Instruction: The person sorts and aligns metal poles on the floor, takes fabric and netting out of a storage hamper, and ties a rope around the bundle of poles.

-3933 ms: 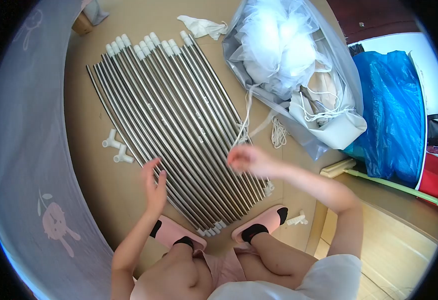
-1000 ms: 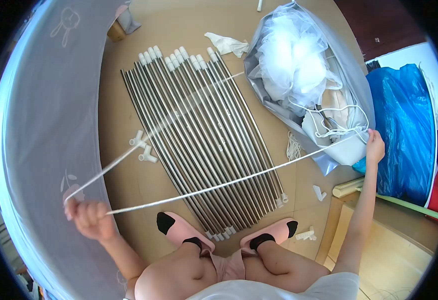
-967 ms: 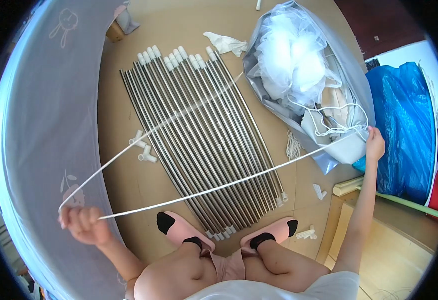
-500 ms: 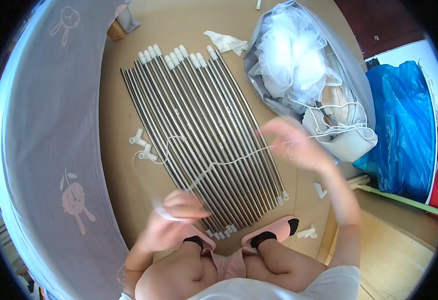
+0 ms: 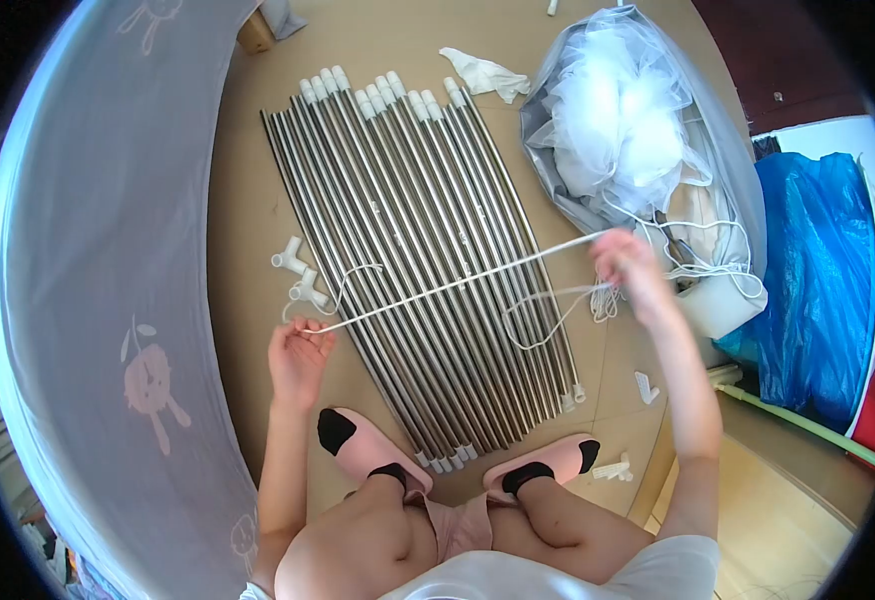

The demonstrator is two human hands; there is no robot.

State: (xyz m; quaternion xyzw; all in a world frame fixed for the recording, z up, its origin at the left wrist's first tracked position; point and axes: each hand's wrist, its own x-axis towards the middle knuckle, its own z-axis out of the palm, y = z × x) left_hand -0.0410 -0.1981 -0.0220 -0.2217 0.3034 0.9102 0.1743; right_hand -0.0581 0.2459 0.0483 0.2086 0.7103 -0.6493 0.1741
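A thin white cord runs taut on a slant between my two hands, above a row of metal tubes. My left hand pinches it at the lower left, close to two white plastic pipe connectors. Slightly blurred, my right hand is closed on the cord's upper right end, in front of the grey bag. Slack loops of cord hang below the right hand, and a short curl lies over the tubes near the connectors. Many tubes carry white plastic end caps.
An open grey bag holds bunched white netting and more cord. Blue plastic lies at the right. Small white plastic parts rest by my pink slippers. Grey rabbit-print fabric hangs along the left.
My hands have spread apart; the left moved up and left, the right moved right and slightly down. The sagging cord between them is now pulled straight. The view has shifted slightly.
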